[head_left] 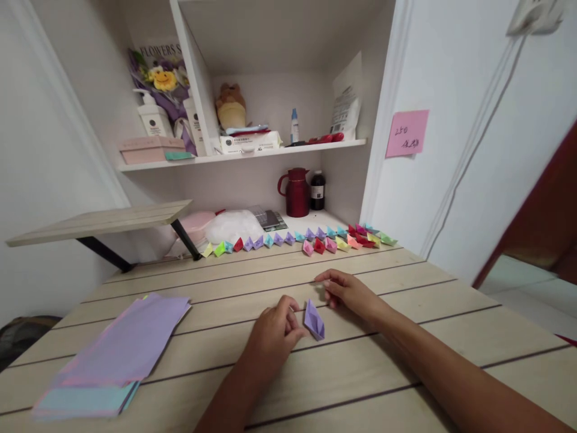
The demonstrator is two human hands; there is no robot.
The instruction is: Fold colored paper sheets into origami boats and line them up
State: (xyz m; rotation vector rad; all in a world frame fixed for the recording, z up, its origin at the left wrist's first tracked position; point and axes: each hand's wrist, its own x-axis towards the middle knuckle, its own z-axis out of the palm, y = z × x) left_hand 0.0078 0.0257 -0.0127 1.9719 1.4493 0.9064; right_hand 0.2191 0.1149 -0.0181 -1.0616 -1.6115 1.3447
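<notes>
A small purple folded paper boat (314,320) rests on the slatted wooden table between my two hands. Just left of it is my left hand (276,328), its fingers bent and the thumb apart from them, with nothing held. My right hand (346,293) lies to the upper right of the boat, index finger reaching out and the other fingers curled loosely, also holding nothing. Neither hand appears to grip the boat. On the left of the table lies a stack of coloured paper sheets (130,340), purple on top with pink and blue edges showing.
Small colourful paper boats (278,239) stand in rows along the table's far edge. Behind them are a white plastic bag (234,227), a dark red jug (297,193) and a dark bottle (318,191). A raised wooden stand (108,219) occupies the back left.
</notes>
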